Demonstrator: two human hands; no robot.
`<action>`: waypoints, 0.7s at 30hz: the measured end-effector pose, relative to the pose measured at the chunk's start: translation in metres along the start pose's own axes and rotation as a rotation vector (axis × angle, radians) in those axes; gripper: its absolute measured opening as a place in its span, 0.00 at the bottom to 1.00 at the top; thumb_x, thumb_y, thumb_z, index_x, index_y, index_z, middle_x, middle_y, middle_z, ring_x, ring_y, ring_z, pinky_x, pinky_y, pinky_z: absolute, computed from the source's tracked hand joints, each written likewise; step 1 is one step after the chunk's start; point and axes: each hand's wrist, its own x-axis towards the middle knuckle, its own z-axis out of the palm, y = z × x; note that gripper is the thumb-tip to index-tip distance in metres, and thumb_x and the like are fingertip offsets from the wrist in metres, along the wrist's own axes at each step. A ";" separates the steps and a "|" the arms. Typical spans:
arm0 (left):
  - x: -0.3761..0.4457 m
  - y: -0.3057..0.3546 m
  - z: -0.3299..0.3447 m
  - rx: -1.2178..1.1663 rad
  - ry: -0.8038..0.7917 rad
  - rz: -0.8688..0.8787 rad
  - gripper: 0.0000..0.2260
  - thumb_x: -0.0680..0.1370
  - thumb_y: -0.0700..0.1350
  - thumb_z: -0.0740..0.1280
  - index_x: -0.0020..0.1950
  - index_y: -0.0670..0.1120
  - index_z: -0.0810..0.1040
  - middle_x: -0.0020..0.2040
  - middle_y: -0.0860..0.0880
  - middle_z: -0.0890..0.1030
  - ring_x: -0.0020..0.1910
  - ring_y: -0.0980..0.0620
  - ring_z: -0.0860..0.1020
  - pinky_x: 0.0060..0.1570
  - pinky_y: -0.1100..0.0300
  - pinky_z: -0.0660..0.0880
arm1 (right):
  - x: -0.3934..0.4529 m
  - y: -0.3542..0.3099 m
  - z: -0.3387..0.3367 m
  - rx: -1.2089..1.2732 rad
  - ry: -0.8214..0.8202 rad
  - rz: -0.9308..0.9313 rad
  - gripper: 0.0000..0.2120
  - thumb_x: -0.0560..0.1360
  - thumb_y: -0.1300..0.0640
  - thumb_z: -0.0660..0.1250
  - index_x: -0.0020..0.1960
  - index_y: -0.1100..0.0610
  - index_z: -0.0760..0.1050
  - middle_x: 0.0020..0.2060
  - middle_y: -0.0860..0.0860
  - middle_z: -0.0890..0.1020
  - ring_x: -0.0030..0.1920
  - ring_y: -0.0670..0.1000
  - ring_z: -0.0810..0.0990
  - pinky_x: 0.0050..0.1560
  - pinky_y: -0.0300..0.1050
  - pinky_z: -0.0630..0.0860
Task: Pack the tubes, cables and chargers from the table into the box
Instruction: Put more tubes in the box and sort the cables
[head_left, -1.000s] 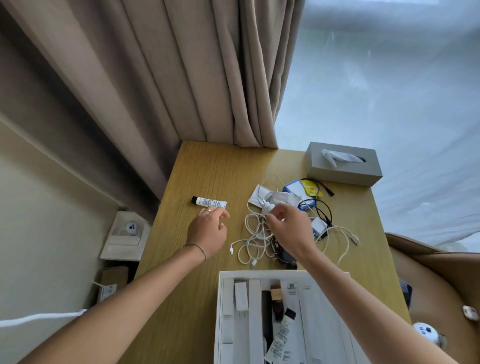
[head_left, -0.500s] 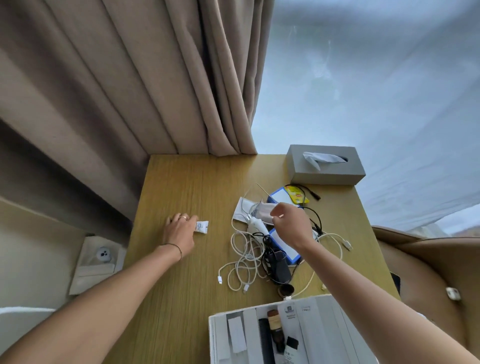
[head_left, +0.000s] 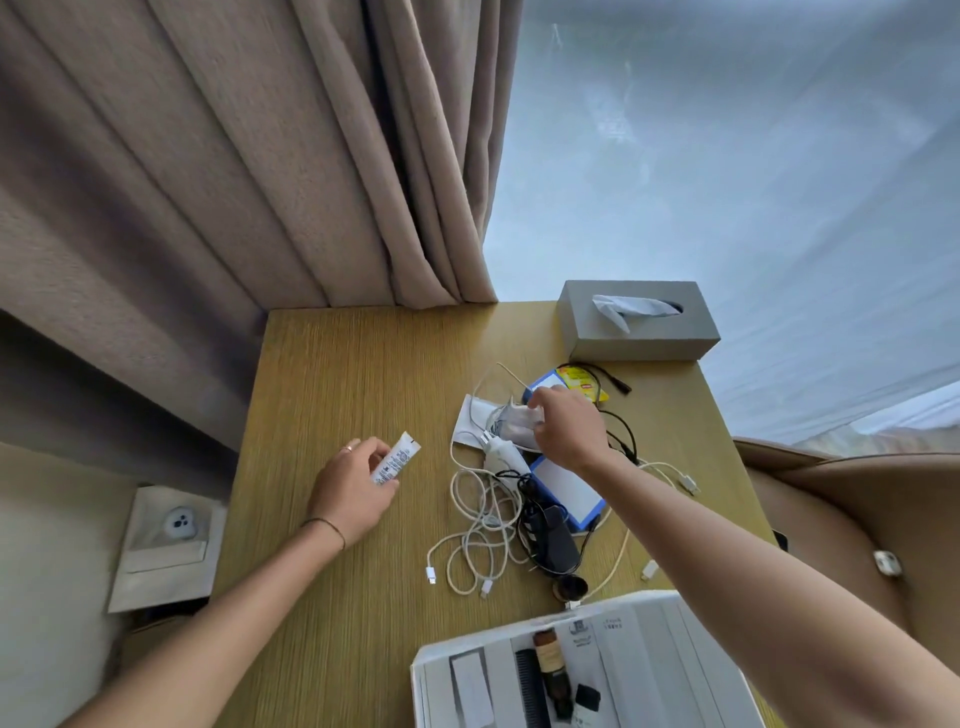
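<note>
two hands grip: left hand (head_left: 349, 493) a tube (head_left: 396, 459), right hand (head_left: 569, 428) a white packet (head_left: 519, 422); box (head_left: 654, 623) holds bottles.

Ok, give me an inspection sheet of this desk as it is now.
Surface: wooden table, bare on its left part.
Job's things: small tube in the left hand; open white box at the near edge, partly filled.
Clutter: grey tissue box, blue-edged card, yellow packet.
Hands: left holds the tube; right hand grips a white item in the pile.
Cables: white cables tangled with a black charger.
Surroundings: curtain, wall socket.
</note>
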 end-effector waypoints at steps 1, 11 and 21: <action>-0.005 0.008 -0.002 -0.073 -0.003 -0.002 0.08 0.74 0.44 0.73 0.50 0.51 0.78 0.43 0.55 0.79 0.38 0.55 0.79 0.35 0.55 0.79 | 0.004 0.000 0.001 -0.021 -0.005 -0.010 0.16 0.74 0.63 0.64 0.59 0.54 0.78 0.53 0.54 0.82 0.55 0.59 0.77 0.49 0.51 0.72; -0.047 0.067 -0.018 -0.566 -0.045 -0.094 0.09 0.78 0.41 0.69 0.54 0.51 0.75 0.41 0.49 0.85 0.28 0.53 0.81 0.34 0.56 0.80 | 0.024 -0.015 0.008 -0.284 -0.206 -0.050 0.17 0.73 0.48 0.67 0.58 0.54 0.73 0.54 0.55 0.82 0.55 0.61 0.76 0.46 0.50 0.67; -0.078 0.104 -0.031 -0.721 -0.045 -0.088 0.05 0.79 0.42 0.68 0.53 0.49 0.76 0.37 0.48 0.81 0.31 0.50 0.77 0.33 0.51 0.77 | 0.011 -0.018 -0.008 -0.038 -0.105 0.055 0.09 0.72 0.58 0.65 0.48 0.56 0.66 0.44 0.57 0.80 0.39 0.59 0.75 0.32 0.48 0.67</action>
